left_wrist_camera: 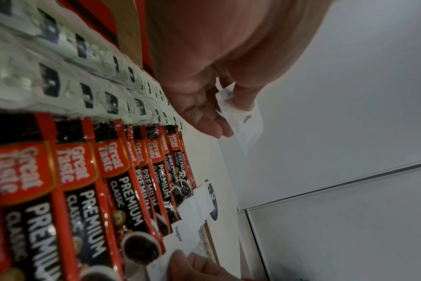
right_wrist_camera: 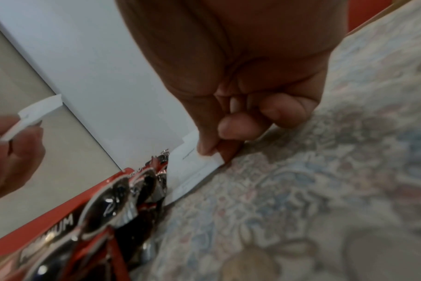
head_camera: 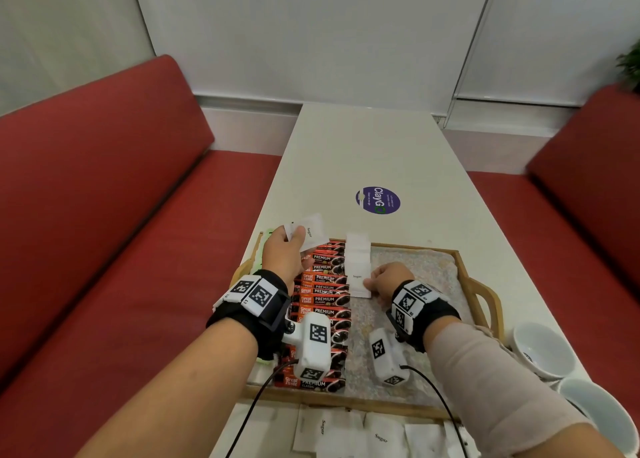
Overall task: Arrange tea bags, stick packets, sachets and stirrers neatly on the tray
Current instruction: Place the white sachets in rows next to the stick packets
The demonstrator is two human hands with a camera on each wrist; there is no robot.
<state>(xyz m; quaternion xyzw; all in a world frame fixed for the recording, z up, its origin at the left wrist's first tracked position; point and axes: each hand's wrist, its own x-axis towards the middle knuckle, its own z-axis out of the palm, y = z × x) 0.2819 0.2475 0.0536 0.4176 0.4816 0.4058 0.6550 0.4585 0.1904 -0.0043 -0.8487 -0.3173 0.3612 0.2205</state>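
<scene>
Sugar sachet column: on the wooden tray, running near-far beside the coffee stick packets. Right hand pinches its near sachet; left hand grips spare sachets, far-left.

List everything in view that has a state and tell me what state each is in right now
left hand: raised over the tray's far left, holding sugar sachets
right hand: pinching the nearest sachet of the sachet column
coffee stick packets: lined up in a column on the tray
tray: on the table, patterned liner partly bare
loose sachets: scattered on the table, off the tray
cups: upright beside the tray
</scene>
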